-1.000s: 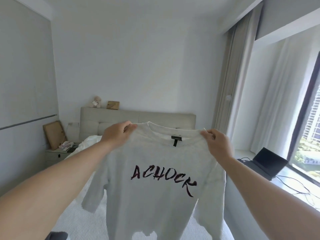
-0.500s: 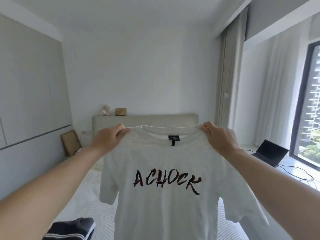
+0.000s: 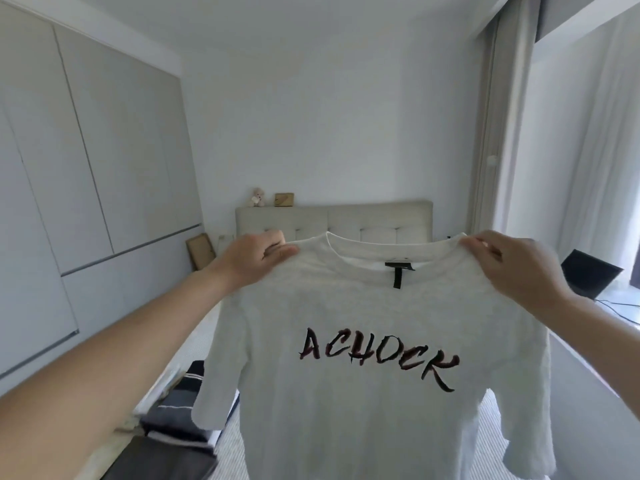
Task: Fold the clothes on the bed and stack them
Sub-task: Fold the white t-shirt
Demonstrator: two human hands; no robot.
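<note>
White walls, grey wardrobe (image 3: 86,150), striped bed (image 3: 232,441), padded headboard (image 3: 346,220), curtained window (image 3: 581,150)

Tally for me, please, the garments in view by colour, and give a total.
White T-shirt, held up by the left hand and right hand: 1
Dark folded garments in the pile on the bed, as far as the layers can be told apart: 3
Total: 4

T-shirt (image 3: 363,313) matt white cloth; headboard (image 3: 381,220) tufted fabric.
</note>
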